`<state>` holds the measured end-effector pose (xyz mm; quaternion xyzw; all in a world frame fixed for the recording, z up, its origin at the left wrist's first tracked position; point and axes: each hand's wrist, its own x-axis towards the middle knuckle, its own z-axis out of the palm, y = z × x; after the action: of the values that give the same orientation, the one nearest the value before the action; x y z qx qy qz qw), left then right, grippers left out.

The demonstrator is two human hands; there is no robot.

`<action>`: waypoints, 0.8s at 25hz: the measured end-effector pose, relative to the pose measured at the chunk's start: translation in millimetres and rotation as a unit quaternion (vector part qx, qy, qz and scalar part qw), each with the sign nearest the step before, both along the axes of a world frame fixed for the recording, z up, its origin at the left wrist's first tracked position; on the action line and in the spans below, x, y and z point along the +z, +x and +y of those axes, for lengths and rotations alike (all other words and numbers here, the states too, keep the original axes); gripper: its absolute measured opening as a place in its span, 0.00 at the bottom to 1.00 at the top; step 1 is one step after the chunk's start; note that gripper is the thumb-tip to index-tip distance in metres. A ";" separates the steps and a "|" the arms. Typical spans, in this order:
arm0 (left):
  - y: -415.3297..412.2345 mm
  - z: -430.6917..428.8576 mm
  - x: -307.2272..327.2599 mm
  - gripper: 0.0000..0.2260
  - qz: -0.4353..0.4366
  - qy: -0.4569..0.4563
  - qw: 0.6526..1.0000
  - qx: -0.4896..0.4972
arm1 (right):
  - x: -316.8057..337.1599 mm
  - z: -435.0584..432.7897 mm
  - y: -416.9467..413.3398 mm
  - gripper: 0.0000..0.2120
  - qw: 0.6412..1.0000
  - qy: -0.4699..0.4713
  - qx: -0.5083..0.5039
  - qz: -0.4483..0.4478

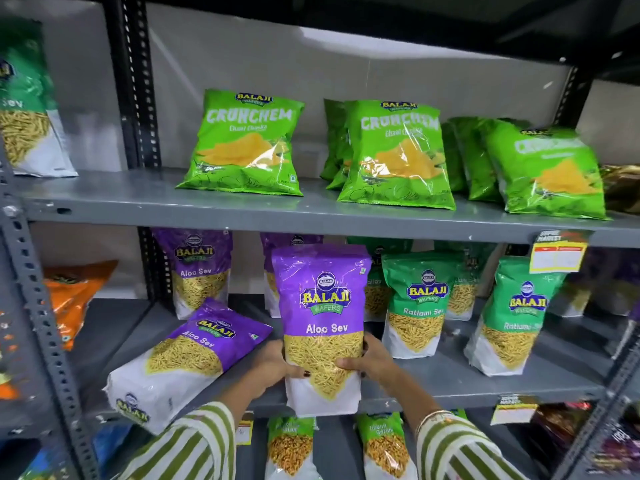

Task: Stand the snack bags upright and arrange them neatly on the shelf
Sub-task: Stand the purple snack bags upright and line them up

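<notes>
Now a purple Aloo Sev bag (322,320) is being held upright at the front edge of the middle shelf (485,379), its long axis vertical and its label facing outward. It is being clamped low on both sides, the left hand (277,365) and the right hand (370,358) each wrapped around its lower part. A second Aloo Sev bag (183,358) is lying tilted just to the left, top pointing up and right, nearer the left hand, and is probably being left for the next grab.
</notes>
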<state>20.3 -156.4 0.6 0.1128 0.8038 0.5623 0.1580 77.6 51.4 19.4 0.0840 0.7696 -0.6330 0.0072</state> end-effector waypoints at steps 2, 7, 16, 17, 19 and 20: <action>0.4 5.2 5.6 0.22 0.020 -0.014 1.000 0.015 | 1.7 4.5 -4.6 0.20 1.000 0.005 0.002 0.016; -23.7 21.0 19.4 0.27 0.076 -0.026 0.996 0.049 | 7.0 12.2 -37.7 0.36 0.996 0.037 -0.031 0.078; -84.2 60.7 -7.0 0.28 0.128 -0.082 0.982 0.113 | -19.3 39.1 -108.8 0.38 0.990 0.092 -0.083 0.070; -86.2 61.3 -12.6 0.29 0.128 -0.092 0.981 0.111 | -25.0 39.8 -111.0 0.39 0.989 0.107 -0.086 0.058; -85.9 61.8 -22.2 0.31 0.126 -0.103 0.981 0.109 | -33.8 39.2 -109.3 0.40 0.987 0.125 -0.089 0.038; -84.8 62.5 -24.8 0.32 0.125 -0.100 0.981 0.111 | -37.1 39.7 -107.9 0.41 0.987 0.128 -0.088 0.034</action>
<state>-64.5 -93.9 -24.2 0.0755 0.8771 0.4742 0.0038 -30.2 91.1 -17.7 0.1303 0.8334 -0.5302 -0.0859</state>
